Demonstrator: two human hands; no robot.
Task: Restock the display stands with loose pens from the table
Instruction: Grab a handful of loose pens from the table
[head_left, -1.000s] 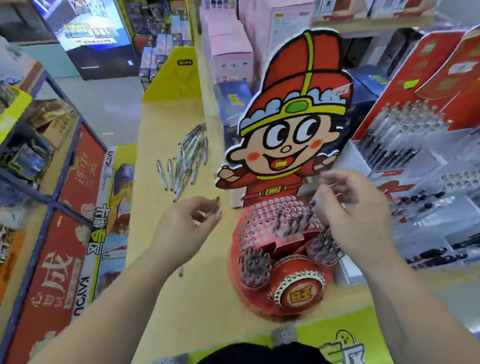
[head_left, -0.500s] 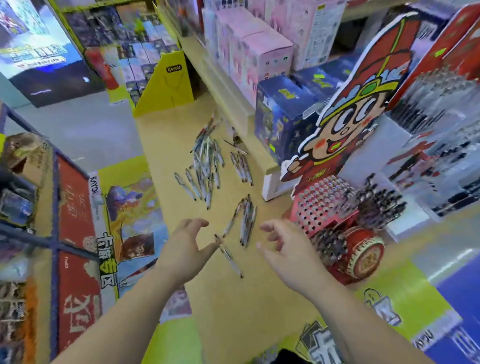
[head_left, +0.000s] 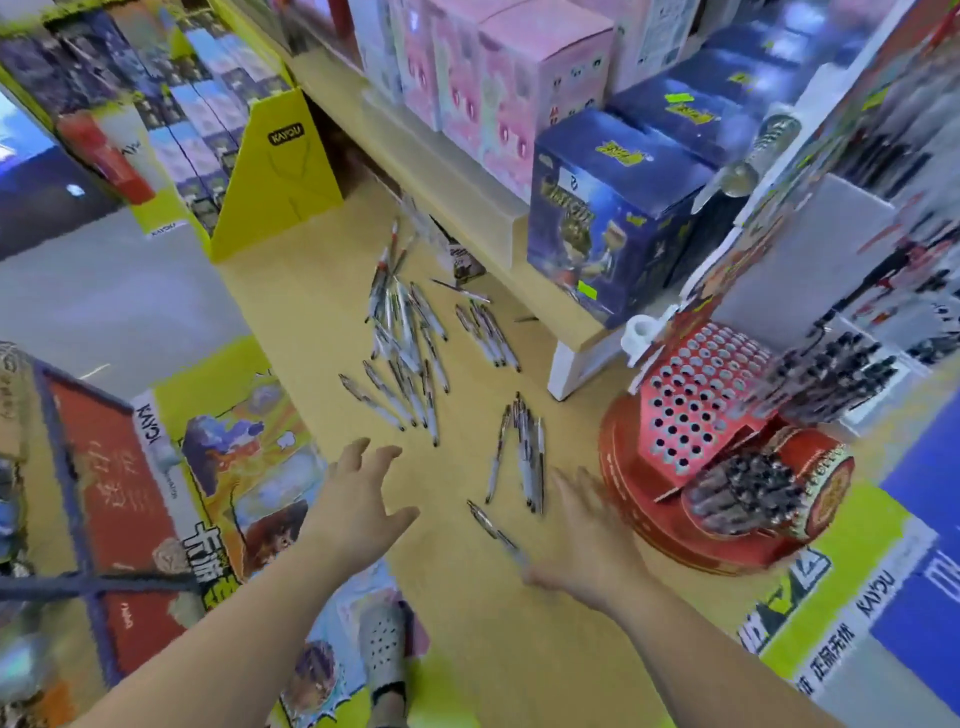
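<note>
Loose pens lie in groups on the yellow-wood table (head_left: 291, 312): a big pile (head_left: 402, 348), a small row (head_left: 488, 332) behind it, a close bunch (head_left: 519, 452), and a single pen (head_left: 491, 525) nearest me. My left hand (head_left: 358, 506) hovers open, fingers spread, left of the bunch. My right hand (head_left: 582, 540), blurred and open, sits just right of the single pen, holding nothing. The red round display stand (head_left: 691, 441) with its holed panel stands to the right, with dark pens filling its right and lower sections.
A raised shelf (head_left: 467, 208) with blue and pink boxes runs along the table's far side. A yellow cardboard divider (head_left: 280, 171) stands at the back left. White pen displays (head_left: 883, 260) rise at far right. The table's near-left edge drops to the floor, where a foot shows.
The view swung left from the stand to the loose pens. Both hands left the stand, came down over the table, and the right one moved closer to the single pen.
</note>
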